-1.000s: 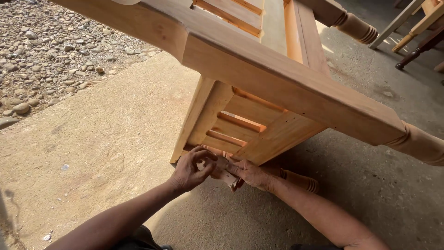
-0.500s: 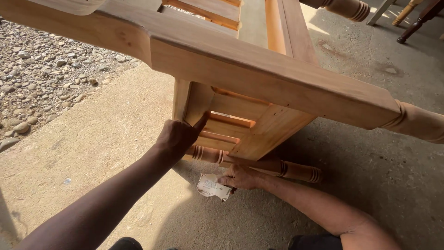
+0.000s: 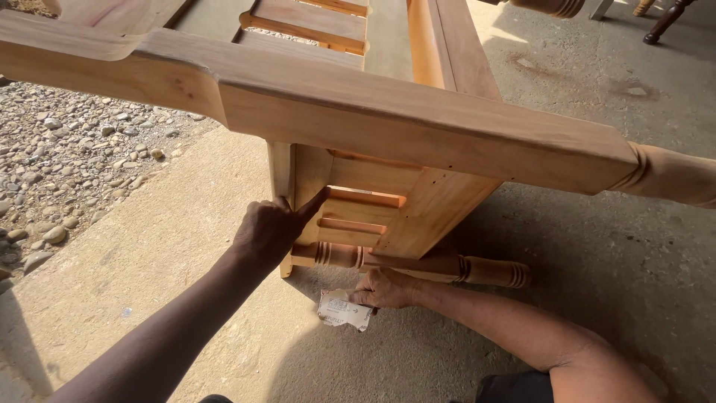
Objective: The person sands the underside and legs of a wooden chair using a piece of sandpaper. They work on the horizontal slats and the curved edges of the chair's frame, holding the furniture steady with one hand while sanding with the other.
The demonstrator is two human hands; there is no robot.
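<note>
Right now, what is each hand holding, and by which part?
The left hand grips the wooden furniture frame by an upright board's edge. The right hand pinches a sandpaper sheet at its right edge.

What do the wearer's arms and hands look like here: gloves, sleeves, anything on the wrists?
Both are bare. The left hand and right hand have no gloves, and no rings, watch or wristband show. Both forearms are uncovered up to the bottom frame edge, with no sleeves visible. A bit of dark clothing shows at the bottom edge near the right arm; what garment it is cannot be told.
</note>
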